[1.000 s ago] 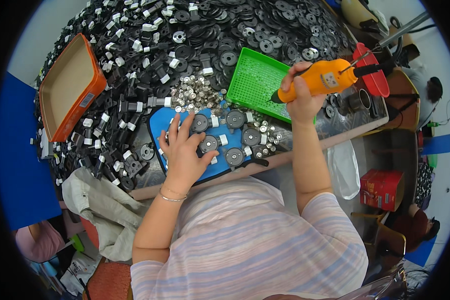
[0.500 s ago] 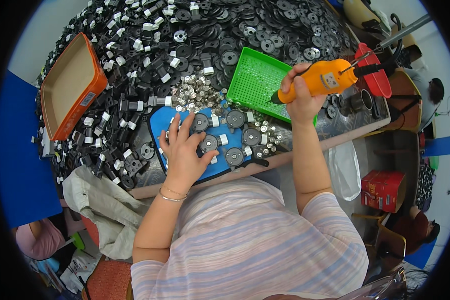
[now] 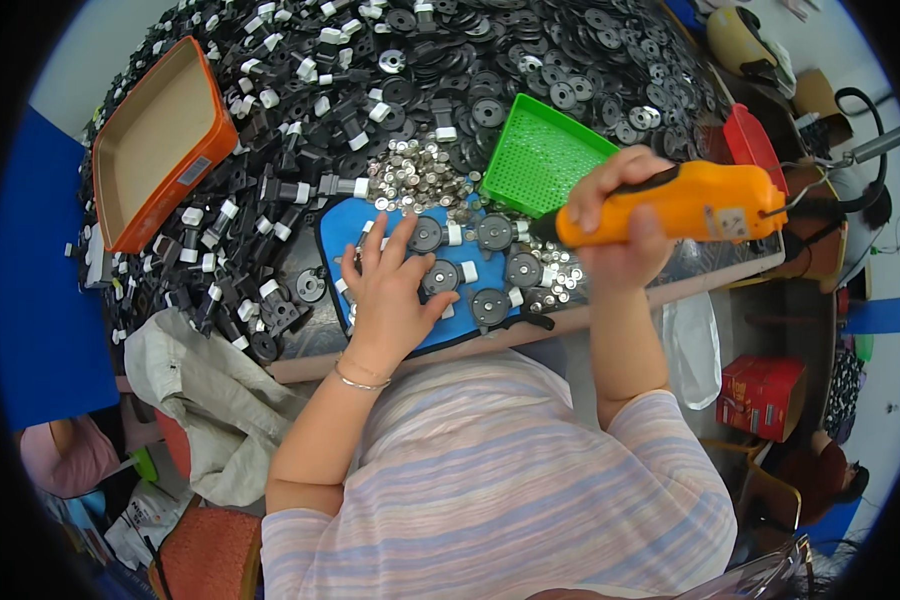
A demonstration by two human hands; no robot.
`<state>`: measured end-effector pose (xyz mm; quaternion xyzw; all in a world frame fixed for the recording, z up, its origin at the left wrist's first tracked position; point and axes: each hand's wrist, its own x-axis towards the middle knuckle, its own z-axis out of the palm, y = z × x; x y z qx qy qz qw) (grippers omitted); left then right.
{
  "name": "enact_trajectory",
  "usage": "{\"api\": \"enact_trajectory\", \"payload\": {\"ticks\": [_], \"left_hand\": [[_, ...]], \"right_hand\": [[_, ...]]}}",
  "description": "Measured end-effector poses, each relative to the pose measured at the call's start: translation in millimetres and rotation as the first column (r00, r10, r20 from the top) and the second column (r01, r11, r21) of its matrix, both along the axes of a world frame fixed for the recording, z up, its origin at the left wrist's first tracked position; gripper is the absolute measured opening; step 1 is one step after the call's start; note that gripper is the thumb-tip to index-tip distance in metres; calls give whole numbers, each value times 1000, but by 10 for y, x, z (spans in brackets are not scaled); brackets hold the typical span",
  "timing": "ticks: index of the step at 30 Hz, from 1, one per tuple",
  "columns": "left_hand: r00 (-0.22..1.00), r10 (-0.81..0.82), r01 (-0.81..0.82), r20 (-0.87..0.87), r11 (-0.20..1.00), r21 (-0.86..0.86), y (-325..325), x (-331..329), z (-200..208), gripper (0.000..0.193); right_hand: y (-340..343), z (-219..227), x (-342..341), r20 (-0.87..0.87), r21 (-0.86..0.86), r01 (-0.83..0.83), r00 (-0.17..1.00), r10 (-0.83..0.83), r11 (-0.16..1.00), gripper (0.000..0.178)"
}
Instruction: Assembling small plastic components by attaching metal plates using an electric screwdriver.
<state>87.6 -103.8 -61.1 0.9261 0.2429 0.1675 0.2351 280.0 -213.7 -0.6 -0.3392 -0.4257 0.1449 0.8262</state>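
Note:
On a blue mat (image 3: pixel 342 222) near the table's front edge, my left hand (image 3: pixel 390 285) lies with its fingers spread. Beside and under it are several black round wheel-like parts (image 3: pixel 440 276) with white ends. My right hand (image 3: pixel 620 240) grips an orange electric screwdriver (image 3: pixel 695 205) by its body. Its dark tip points left, above the near edge of a green perforated basket (image 3: pixel 540 165), and touches nothing that I can see. Small silver metal caps (image 3: pixel 410 175) are heaped just beyond the mat.
A large pile of black discs (image 3: pixel 560 95) and white-tipped black parts covers the far table. An orange tray (image 3: pixel 155 150) rests on the pile at left. A red tray (image 3: pixel 753 145) lies at right. Cream cloth (image 3: pixel 205 400) drapes near the front edge. Other people sit farther off.
My right hand has brought the screwdriver nearer to me, and its body now lies more level. My left hand stays on the mat. The whole view has shifted slightly.

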Motion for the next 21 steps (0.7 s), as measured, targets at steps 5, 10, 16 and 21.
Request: {"api": "enact_trajectory", "payload": {"ticks": [5, 10, 16, 21], "left_hand": [[1000, -12, 12, 14, 1000, 14, 4, -4, -17, 42], [1000, 3, -4, 26, 999, 32, 5, -1, -64, 40], [1000, -1, 0, 25, 1000, 15, 10, 3, -61, 39], [1000, 0, 0, 30, 1000, 8, 12, 6, -40, 41]], "right_hand": [[240, -111, -477, 75, -148, -161, 982, 174, 976, 35], [354, -153, -627, -4, -162, -254, 967, 257, 954, 33], [396, -214, -615, -5, -185, -282, 958, 286, 942, 30], [406, -214, -597, -55, -161, -276, 961, 271, 948, 29]]}}
